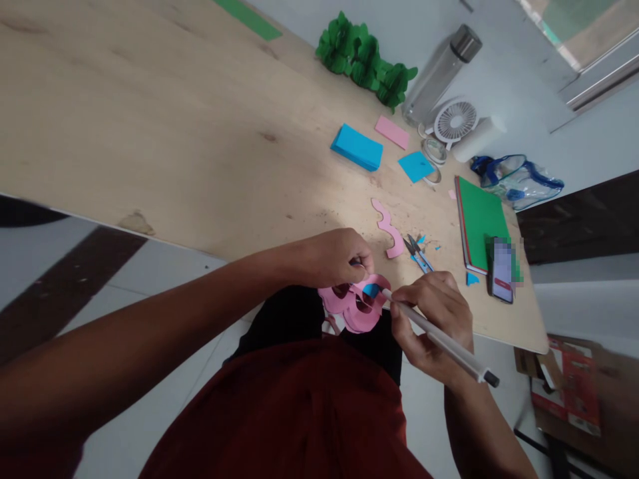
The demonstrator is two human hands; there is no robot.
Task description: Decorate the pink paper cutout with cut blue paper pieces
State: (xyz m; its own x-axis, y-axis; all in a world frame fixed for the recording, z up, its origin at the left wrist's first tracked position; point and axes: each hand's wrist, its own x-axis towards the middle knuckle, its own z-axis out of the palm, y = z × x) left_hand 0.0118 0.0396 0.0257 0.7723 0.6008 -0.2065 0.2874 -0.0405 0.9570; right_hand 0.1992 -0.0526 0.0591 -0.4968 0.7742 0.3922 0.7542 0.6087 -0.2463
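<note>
My left hand (344, 256) pinches the upper edge of a pink paper flower cutout (363, 320) above my lap. The flower has scalloped petals and openings, and a bit of blue paper (371, 290) shows in one of them. In my right hand (439, 322) is a white pen (449, 342) with a black end, its tip at the flower's right edge. A wavy pink paper strip (387, 226) lies on the table just beyond my hands. Beside it rests a pair of small blue-handled snips (418, 254), partly behind my right hand.
Farther back on the wooden table (174, 133) lie a blue paper stack (357, 148), a pink paper piece (392, 132) and a green paper garland (364, 60). A bottle (442, 73), small fan (455, 122), green notebook (482, 216) and phone (501, 269) stand or lie right.
</note>
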